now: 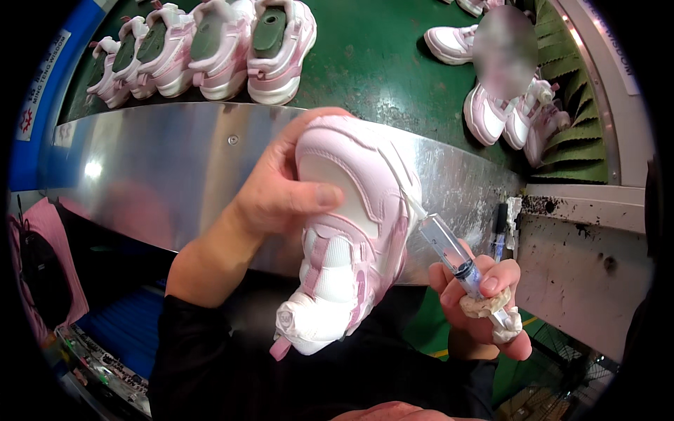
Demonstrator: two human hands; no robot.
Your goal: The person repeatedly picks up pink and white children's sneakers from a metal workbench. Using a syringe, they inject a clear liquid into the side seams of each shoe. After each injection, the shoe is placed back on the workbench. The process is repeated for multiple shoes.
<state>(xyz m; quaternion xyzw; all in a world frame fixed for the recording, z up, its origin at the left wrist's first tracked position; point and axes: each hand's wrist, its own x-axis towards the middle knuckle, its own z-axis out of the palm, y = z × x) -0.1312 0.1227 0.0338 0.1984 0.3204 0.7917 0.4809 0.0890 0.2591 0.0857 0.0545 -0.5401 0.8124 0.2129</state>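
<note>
A pale pink and white sneaker (358, 235) is in my left hand (277, 189), toe pointing away from me. My left thumb presses on the toe's upper while the fingers go behind the far side, out of sight. White wadding (312, 319) fills the shoe's opening at the near end. In my right hand (460, 324) is a clear syringe (444, 242), its plunger end wrapped in whitish, crusted material. The syringe's narrow tip meets the sneaker's right side, by the sole edge. Whether liquid comes out cannot be seen.
Similar sneakers (277, 56) with green inserts line the green surface (365, 77) at far left. More shoes (484, 116) lie at far right by green hanging strips (579, 133). A metal ledge (189, 154) runs below. A dark-topped tube (500, 228) stands by a stained panel (590, 259).
</note>
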